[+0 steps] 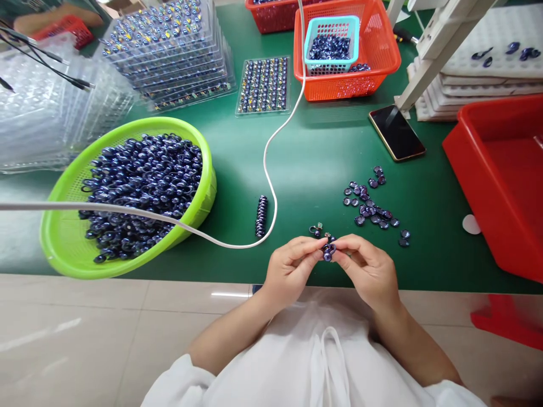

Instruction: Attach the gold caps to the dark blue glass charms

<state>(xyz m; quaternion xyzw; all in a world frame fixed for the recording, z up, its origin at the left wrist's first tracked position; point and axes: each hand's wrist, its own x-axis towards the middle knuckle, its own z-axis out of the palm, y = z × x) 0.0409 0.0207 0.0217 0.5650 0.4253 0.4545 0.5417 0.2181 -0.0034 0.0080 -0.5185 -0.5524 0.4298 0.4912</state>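
Bead stack [328, 250] pinched between both hands at the table's near edge

Left hand [292, 268] and right hand [367, 268] both grip it by fingertips only (tiny, glossy pieces), so I reckon one slip drops beads off the green table [322, 152] onto the floor.

A small-parts assembly workshop: green bench [322, 164], stacked trays [169, 51] (all filled), baskets of beads [139, 181].

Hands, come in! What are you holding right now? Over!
Left hand and right hand both pinching small dark blue pieces. Loose pieces just beyond. White cable lies nearby, not blocking.
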